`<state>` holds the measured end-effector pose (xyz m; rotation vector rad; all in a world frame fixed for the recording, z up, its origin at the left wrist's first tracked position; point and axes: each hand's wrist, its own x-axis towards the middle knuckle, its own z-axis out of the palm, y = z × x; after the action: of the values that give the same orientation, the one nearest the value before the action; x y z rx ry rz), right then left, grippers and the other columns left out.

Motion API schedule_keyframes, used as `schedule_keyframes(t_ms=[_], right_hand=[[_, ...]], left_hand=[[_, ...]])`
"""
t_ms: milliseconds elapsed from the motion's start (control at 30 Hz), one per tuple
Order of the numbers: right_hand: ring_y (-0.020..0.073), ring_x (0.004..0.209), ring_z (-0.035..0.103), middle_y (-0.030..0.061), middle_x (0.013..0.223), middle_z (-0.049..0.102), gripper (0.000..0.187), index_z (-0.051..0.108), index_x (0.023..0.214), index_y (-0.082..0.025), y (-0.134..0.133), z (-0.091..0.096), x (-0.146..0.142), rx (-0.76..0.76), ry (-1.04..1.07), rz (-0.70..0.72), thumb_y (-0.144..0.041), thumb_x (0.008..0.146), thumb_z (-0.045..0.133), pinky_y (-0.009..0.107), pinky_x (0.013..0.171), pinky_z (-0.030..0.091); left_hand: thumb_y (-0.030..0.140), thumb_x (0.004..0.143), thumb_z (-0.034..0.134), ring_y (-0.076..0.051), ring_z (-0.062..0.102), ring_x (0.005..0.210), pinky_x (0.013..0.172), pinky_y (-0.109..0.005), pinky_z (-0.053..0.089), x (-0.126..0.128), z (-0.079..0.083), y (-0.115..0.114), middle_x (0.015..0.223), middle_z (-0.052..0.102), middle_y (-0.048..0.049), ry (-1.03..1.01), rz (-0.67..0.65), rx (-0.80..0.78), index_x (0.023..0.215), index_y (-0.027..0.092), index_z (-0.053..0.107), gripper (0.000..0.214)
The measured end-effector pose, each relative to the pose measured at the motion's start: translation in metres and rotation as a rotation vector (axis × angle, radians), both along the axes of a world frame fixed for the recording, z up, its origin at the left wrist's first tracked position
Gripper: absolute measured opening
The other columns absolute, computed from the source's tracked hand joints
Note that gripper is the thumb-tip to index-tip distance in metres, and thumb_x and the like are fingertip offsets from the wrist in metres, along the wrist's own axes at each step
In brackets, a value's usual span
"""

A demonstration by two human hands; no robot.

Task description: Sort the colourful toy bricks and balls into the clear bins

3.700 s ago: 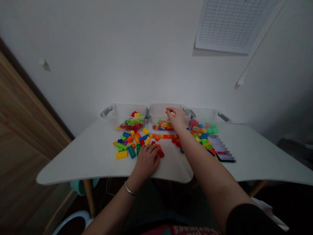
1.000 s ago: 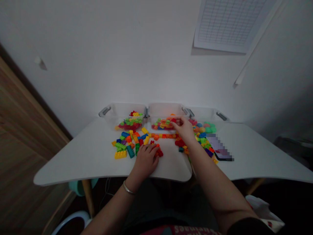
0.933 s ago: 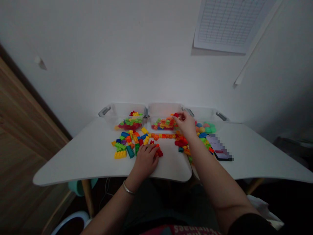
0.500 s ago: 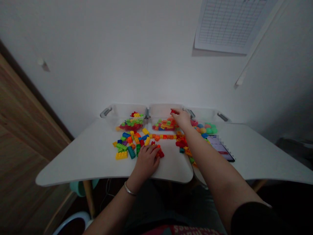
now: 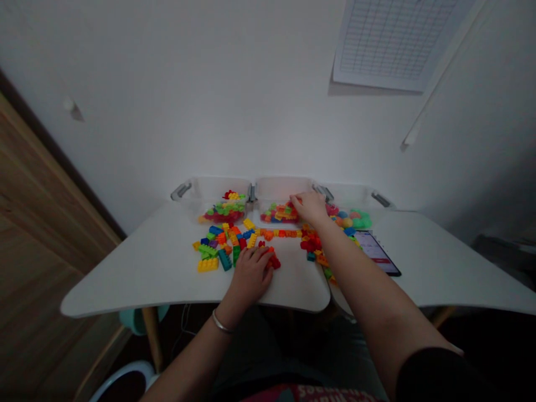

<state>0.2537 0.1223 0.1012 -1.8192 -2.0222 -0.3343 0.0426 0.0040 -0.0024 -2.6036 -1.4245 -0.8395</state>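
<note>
Right hand (image 5: 309,207): lowered to the middle bin, fingers (image 5: 296,201) curled down over the bricks inside; whether they grip a brick is hidden.
Left hand (image 5: 250,274): resting palm-down on the table, relaxed and holding nothing visible, fingertips just beside a small cluster of red bricks (image 5: 273,261).
Change from the earlier frame: the right hand has dropped from above the bin, and the red brick pinched in its fingertips no longer shows; the left hand stays put.
Middle bin (image 5: 283,190): clear plastic, square-cornered, with grey clip handles, holding mixed bricks.
Left bin (image 5: 211,192): the same clear plastic, with red, green and yellow bricks heaped inside.
Right bin (image 5: 354,195): clear plastic, holding smooth round plastic balls (image 5: 347,223).
Loose bricks: glossy, studded plastic blocks, including a yellow brick (image 5: 208,265) and a teal brick (image 5: 225,260), lie in a heap in front of the left bin; a row of orange bricks (image 5: 280,234) runs to a red pile (image 5: 310,244) under the right forearm.
White table (image 5: 125,285): smooth, with rounded corners, bearing everything here.
Phone (image 5: 376,253): lying with its screen lit, right of the bricks.
</note>
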Motion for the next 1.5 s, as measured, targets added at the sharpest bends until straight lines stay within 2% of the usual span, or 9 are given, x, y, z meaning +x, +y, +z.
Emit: schedule_keyframes(t_ms=[167,300,433,667,800,933,1067,1333,1500], right_hand=[[0.0236,0.101,0.063,0.0081,0.104,0.073,0.038,0.073,0.105,-0.02,0.006,-0.002,0.006,0.027,0.185,0.088,-0.037,0.095,0.04,0.04,0.095,0.039],[0.0217,0.103,0.062,0.0072,0.107,0.072,0.033,0.072,0.103,-0.019,-0.001,0.0,0.009,0.238,0.489,0.204,-0.031,0.091,0.043,0.038,0.096,0.042],[0.0216,0.1,0.062,0.0072,0.102,0.072,0.03,0.071,0.098,-0.019,-0.026,-0.012,-0.003,0.376,0.61,0.299,-0.028,0.089,0.043,0.038,0.094,0.044],[0.0217,0.104,0.06,0.0065,0.107,0.07,0.032,0.069,0.105,-0.02,-0.069,-0.084,-0.035,0.142,0.399,0.387,-0.013,0.084,0.046,0.038,0.097,0.044],[0.024,0.112,0.054,0.0053,0.121,0.066,0.041,0.066,0.118,-0.021,-0.076,-0.105,-0.037,0.01,0.214,0.324,-0.009,0.084,0.047,0.041,0.101,0.041],[0.0258,0.123,0.047,0.002,0.137,0.057,0.048,0.057,0.132,-0.022,-0.073,-0.106,-0.037,-0.034,0.099,0.335,-0.008,0.087,0.043,0.042,0.106,0.038],[0.0261,0.13,0.042,0.0022,0.141,0.052,0.046,0.056,0.132,-0.024,-0.069,-0.105,-0.041,-0.063,0.065,0.386,-0.012,0.089,0.047,0.044,0.108,0.036],[0.0269,0.122,0.048,0.0091,0.116,0.068,0.037,0.069,0.109,-0.018,-0.072,-0.108,-0.038,0.038,0.201,0.311,-0.005,0.08,0.049,0.045,0.106,0.037],[0.021,0.111,0.054,0.0057,0.112,0.068,0.04,0.068,0.108,-0.021,-0.077,-0.104,-0.038,0.007,0.309,0.439,-0.003,0.079,0.046,0.039,0.102,0.041]], left_hand=[[0.022,0.083,0.054,-0.028,0.052,0.116,0.104,-0.051,0.038,0.0,-0.001,0.0,0.127,0.063,-0.0076,-0.001,0.001,0.001,0.121,0.019,0.062,0.038],[0.022,0.083,0.054,-0.029,0.051,0.117,0.105,-0.051,0.038,0.0,-0.002,0.0,0.127,0.063,-0.0073,-0.003,0.002,0.007,0.121,0.019,0.062,0.039],[0.022,0.084,0.054,-0.028,0.052,0.117,0.105,-0.051,0.038,0.0,0.0,-0.001,0.126,0.063,-0.0078,-0.01,0.003,0.004,0.121,0.02,0.062,0.038],[0.022,0.084,0.053,-0.028,0.052,0.117,0.105,-0.051,0.037,0.001,0.0,-0.001,0.126,0.063,-0.0091,-0.001,-0.004,0.002,0.119,0.019,0.062,0.036],[0.021,0.084,0.053,-0.027,0.052,0.117,0.105,-0.051,0.038,0.001,-0.001,0.0,0.127,0.062,-0.0093,0.004,-0.002,0.001,0.119,0.019,0.062,0.036],[0.021,0.083,0.054,-0.027,0.052,0.117,0.104,-0.051,0.039,0.0,-0.002,0.001,0.126,0.063,-0.0097,0.001,-0.004,0.012,0.12,0.019,0.062,0.038],[0.021,0.083,0.053,-0.027,0.053,0.116,0.104,-0.051,0.039,0.001,-0.003,0.001,0.125,0.064,-0.0097,-0.003,-0.004,0.025,0.118,0.02,0.062,0.036],[0.022,0.083,0.053,-0.027,0.054,0.115,0.103,-0.052,0.039,0.001,0.0,-0.001,0.125,0.063,-0.0097,-0.021,-0.005,0.026,0.117,0.021,0.063,0.036],[0.021,0.082,0.053,-0.027,0.055,0.115,0.103,-0.048,0.041,0.001,0.0,0.0,0.125,0.062,-0.013,-0.044,0.022,0.008,0.121,0.015,0.058,0.04]])
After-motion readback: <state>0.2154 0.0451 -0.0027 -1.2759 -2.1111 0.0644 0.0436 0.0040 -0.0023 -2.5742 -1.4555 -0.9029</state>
